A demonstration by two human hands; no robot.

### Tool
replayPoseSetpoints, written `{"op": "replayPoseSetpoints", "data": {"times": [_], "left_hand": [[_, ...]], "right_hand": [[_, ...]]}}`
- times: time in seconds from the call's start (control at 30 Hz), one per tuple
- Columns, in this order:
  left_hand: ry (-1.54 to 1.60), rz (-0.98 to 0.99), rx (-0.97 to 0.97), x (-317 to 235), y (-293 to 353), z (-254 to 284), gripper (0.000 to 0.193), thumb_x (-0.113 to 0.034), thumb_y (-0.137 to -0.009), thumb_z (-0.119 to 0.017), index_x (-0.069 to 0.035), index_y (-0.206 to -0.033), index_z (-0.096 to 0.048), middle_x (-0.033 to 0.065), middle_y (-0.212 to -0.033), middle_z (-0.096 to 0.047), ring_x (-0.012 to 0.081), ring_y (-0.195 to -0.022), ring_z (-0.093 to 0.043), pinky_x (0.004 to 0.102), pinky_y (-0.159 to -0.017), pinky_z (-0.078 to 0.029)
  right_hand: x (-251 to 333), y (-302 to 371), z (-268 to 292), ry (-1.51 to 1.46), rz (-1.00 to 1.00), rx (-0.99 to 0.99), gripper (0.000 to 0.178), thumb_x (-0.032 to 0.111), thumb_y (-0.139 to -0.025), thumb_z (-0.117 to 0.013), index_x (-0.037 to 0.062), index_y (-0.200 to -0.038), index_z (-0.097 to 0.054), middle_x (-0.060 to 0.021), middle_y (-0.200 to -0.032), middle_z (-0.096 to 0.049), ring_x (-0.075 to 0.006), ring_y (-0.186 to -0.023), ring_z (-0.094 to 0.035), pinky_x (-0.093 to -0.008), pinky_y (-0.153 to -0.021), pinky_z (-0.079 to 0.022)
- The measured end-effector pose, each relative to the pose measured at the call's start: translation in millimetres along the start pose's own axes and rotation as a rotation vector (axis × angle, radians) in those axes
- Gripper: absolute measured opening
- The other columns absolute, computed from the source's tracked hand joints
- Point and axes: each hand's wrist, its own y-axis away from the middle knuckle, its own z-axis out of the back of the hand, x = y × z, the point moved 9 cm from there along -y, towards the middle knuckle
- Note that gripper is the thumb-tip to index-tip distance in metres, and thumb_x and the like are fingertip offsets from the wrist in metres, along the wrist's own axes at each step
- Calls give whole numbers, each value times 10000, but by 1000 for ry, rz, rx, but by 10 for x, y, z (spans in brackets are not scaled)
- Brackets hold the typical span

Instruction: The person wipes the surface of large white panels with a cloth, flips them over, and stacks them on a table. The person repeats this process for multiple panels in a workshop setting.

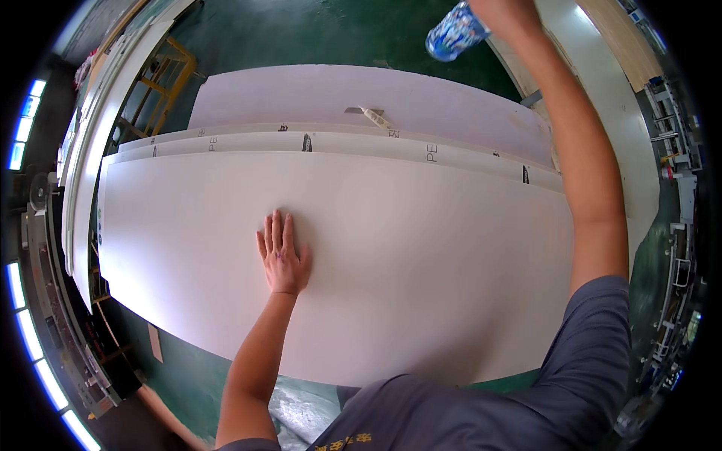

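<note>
My left hand [282, 259] lies flat on a large white panel [391, 233], fingers stretched out and pointing away from me. It holds nothing. Far out at the upper right, my right hand [508, 16] is raised and closed around a shiny blue-and-white bottle [453, 34], tilted with its rounded end toward the left. The top edge of the picture cuts off part of that hand. Under the top panel, the edges of more white sheets [248, 141] show, with dark printed marks on them.
A small tool with a pale handle and flat blade [376, 117] rests on the farther pale sheet [451, 105]. Stacked long boards [79, 161] and a yellow frame [173, 83] stand left. A long pale surface [609, 83] runs along the right, over green floor [301, 37].
</note>
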Motion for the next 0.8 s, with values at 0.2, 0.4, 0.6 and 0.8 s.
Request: {"op": "replayPoseSetpoints", "data": {"times": [0.2, 0.4, 0.6, 0.8], "left_hand": [[-6, 21, -11, 61, 12, 16, 650, -278, -949, -535, -92, -1549, -368, 100, -1648, -294, 294, -1546, -199, 495, -1270, -103], [-26, 12, 0, 54, 43, 0, 644, -277, -950, -537, -96, -1546, -375, 97, -1648, -294, 292, -1544, -206, 492, -1270, -109], [-23, 11, -20, 41, 23, 21, 639, -269, -948, -540, -99, -1543, -381, 91, -1646, -300, 288, -1543, -208, 489, -1269, -115], [-36, 25, -11, 112, 54, -38, 649, -268, -947, -539, -113, -1553, -363, 93, -1653, -283, 288, -1544, -206, 494, -1267, -109]], "right_hand": [[393, -4, -1004, 228, 411, -504, 153, 122, -820, -629, 61, -803, -768, -183, -860, -743, -351, -822, -742, -451, -752, -606], [501, -128, -1399, 163, 411, -407, 189, 133, -839, -600, 57, -809, -770, -176, -864, -746, -354, -833, -739, -452, -752, -599], [592, -48, -1130, 163, 389, -455, 249, 212, -909, -579, 55, -837, -758, -164, -880, -746, -342, -841, -736, -457, -763, -593], [133, 857, -831, -191, 453, -559, 245, 282, -936, -652, 61, -1028, -702, -124, -981, -734, -338, -844, -711, -408, -746, -576]]}}
